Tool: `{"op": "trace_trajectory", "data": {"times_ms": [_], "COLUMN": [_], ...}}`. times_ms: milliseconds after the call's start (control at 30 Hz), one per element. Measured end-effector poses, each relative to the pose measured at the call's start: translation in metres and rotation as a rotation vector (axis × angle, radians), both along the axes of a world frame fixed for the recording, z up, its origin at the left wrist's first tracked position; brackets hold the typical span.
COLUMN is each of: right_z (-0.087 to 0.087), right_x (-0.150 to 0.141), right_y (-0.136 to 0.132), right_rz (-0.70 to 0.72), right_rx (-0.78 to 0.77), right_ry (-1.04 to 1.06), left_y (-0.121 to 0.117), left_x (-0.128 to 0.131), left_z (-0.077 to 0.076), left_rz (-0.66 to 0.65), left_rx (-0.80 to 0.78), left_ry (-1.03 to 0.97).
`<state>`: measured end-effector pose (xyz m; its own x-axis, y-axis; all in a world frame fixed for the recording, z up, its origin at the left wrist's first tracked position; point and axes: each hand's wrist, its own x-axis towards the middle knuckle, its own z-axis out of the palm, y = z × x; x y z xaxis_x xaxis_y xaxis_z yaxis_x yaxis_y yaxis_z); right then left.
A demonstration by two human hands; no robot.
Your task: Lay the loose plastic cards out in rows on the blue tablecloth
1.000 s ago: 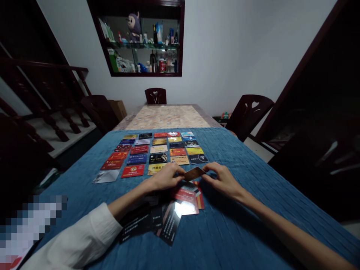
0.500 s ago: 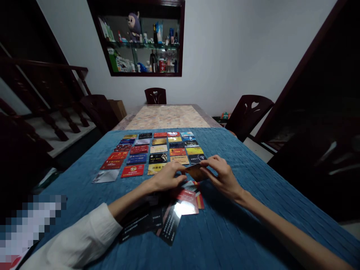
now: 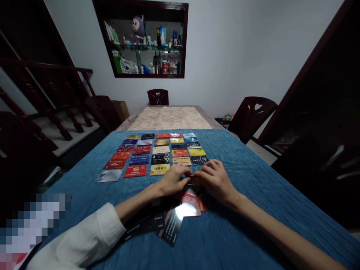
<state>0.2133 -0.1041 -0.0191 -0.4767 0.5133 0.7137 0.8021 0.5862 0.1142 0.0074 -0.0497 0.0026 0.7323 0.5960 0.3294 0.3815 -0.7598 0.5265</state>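
My left hand and my right hand meet above the near end of the card rows. Pinched between their fingertips is a thin card, seen almost edge-on and largely covered by the fingers. Below the hands lies a loose pile with a shiny red card and a dark card covered in small print. Farther off, several cards are laid face up in columns, among them a yellow card, a red card and a silver card.
A blue cloth covers the near part of the table, with a patterned top beyond. Dark wooden chairs stand at the left, the far end and the right. A shelf niche is set in the wall.
My hands have drawn closer together around the card, which has turned from showing its face to nearly edge-on. The view has shifted slightly.
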Motion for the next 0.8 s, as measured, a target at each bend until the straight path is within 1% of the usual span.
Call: {"op": "trace_trajectory", "data": {"times_ms": [100, 200, 400, 567, 667, 800], "right_z": [-0.003, -0.005, -0.008, -0.013, -0.016, -0.016], "right_x": [-0.001, 0.0, 0.003, 0.004, 0.004, 0.006], "right_y": [0.0, 0.0, 0.001, 0.003, 0.002, 0.0], "right_rz": [0.016, 0.025, -0.036, -0.067, -0.096, -0.119], "right_rx": [-0.016, -0.009, -0.029, -0.06, -0.101, -0.14], "right_ry": [0.021, 0.04, 0.025, 0.006, -0.021, -0.062], "left_y": [0.001, 0.002, 0.006, 0.008, 0.009, 0.011], "left_x": [0.0, -0.001, -0.002, -0.001, -0.001, -0.002], "left_z": [-0.003, -0.002, -0.001, -0.006, -0.008, -0.009], "left_rz": [0.007, 0.052, 0.136, 0.123, 0.102, 0.089], "left_rx": [0.032, 0.045, -0.016, -0.07, -0.051, -0.004], "left_ry": [0.048, 0.046, 0.019, -0.035, -0.064, -0.042]}}
